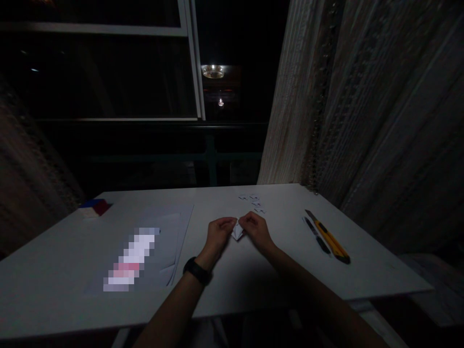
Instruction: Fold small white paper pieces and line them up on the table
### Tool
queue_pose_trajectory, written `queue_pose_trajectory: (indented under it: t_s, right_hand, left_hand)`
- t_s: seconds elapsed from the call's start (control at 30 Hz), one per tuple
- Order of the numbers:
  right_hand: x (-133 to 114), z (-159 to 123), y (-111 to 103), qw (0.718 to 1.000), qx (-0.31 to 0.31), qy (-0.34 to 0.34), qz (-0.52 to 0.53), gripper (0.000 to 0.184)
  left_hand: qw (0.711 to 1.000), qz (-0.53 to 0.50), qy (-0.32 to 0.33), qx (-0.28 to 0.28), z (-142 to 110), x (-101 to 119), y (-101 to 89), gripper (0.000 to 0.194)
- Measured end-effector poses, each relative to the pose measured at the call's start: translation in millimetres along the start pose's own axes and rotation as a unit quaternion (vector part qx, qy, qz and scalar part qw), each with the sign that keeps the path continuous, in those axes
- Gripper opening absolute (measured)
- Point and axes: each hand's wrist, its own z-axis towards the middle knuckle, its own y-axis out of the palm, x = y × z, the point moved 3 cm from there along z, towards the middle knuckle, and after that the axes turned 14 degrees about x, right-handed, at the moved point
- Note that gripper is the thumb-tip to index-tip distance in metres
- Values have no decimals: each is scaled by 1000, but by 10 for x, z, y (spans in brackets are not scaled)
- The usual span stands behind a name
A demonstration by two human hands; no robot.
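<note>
Between my two hands, above the middle of the white table [152,314], is a small folded piece of white paper [237,232] with creases meeting at a point toward me. My left hand [220,233], with a dark watch [197,271] on the wrist, pinches its left side. On the opposite side my right hand [256,230] grips the paper with thumb and fingertips. Just beyond the hands lie several small paper pieces with dark marks [256,204]. The fingers cover the paper's upper edges.
A yellow utility knife [330,240] and a black pen [317,236] lie on the right. Paper sheets [168,232] are on the left, beside a blurred-out bright patch [132,258]. A coloured cube [94,208] sits at the far left corner. Curtains [286,121] flank a dark window.
</note>
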Motion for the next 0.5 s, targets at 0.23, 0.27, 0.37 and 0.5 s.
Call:
queue_pose_trajectory:
  t_s: [0.23, 0.27, 0.37, 0.5]
  right_hand:
    - [32, 0, 11, 996, 0, 69, 62, 20]
    - [32, -2, 14, 995, 2, 75, 66, 20]
    - [29, -7, 23, 994, 0, 80, 71, 18]
    - [32, -1, 27, 995, 5, 77, 69, 19]
  left_hand:
    - [1000, -20, -16, 9, 10, -15, -14, 28]
    - [1000, -22, -16, 11, 9, -14, -16, 28]
    - [999, -25, -18, 10, 7, -14, -14, 26]
    - [1000, -23, -16, 9, 12, -22, -13, 22]
